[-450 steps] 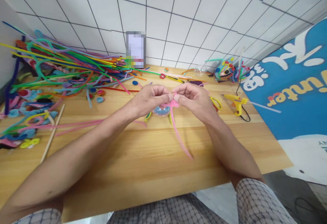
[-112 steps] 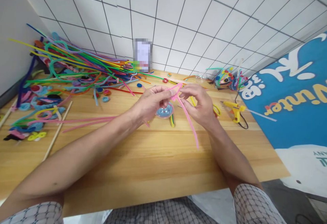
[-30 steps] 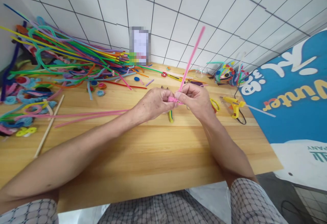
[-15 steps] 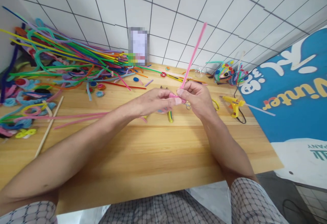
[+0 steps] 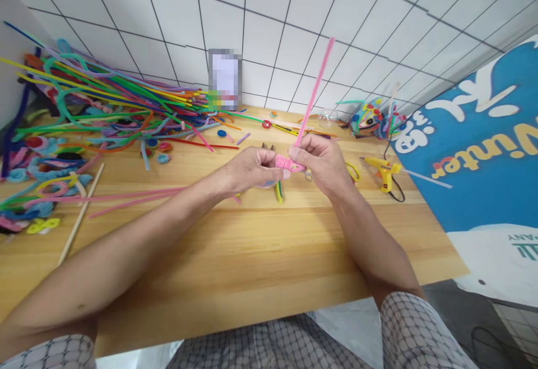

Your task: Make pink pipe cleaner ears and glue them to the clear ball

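Between my hands is a pink pipe cleaner, wound into a small coiled piece at its lower end. My left hand pinches the left side of that coil between thumb and fingers. With thumb and forefinger, my right hand grips the pipe cleaner at the coil's right side. The straight free length rises from there, tilted up to the right. Beneath my hands lie pliers with yellow-green handles, their middle partly hidden, and a small metal ring-like handle shows beside my right hand.
A heap of coloured pipe cleaners fills the back left. Loose pink pipe cleaners and a wooden stick lie left. At right are a yellow glue gun and a colourful craft figure. A phone-like screen leans on the tiled wall.
My left thumb has shifted slightly down and left, and more of the pink coil shows between my hands. The free length stays raised in nearly the same position.
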Tool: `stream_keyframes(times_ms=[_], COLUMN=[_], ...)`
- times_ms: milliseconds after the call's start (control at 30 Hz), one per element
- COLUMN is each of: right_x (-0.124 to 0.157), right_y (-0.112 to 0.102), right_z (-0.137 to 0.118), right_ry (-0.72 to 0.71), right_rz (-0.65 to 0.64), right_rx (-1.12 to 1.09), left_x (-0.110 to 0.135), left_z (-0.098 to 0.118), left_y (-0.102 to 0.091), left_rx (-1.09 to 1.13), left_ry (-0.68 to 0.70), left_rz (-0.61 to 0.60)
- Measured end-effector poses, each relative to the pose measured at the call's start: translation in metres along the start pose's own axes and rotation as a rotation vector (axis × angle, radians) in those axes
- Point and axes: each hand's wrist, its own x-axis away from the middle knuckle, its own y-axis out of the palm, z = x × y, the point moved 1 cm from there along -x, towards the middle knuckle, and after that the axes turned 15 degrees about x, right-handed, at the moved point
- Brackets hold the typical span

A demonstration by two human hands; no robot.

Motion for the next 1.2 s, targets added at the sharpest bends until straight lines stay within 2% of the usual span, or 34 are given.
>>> stream_keyframes(times_ms=[200, 467, 700, 867, 1200], right_x=[0.001, 0.001, 0.001, -0.001, 0.000], right_y=[0.001, 0.002, -0.004, -0.005, -0.002], right_z=[0.000, 0.000, -0.005, -0.001, 0.001], right_ry=[-0.011, 0.004, -0.005, -0.008, -0.007], right_rz=[-0.008, -0.001, -0.135, -0.087, -0.092], right_rx=[-0.007, 0.012, -0.002, 0.009, 0.003], left_x=[0.001, 0.000, 0.000, 0.001, 0.000], left_z=[-0.001, -0.005, -0.001, 0.008, 0.009], left_y=[0.003, 0.001, -0.001, -0.001, -0.004], left_rx=[-0.126, -0.117, -0.075, -0.022, -0.055], left_ry=[0.063, 0.069, 0.064, 0.088, 0.090], left_rz=[0.009, 0.001, 0.016, 0.084, 0.059])
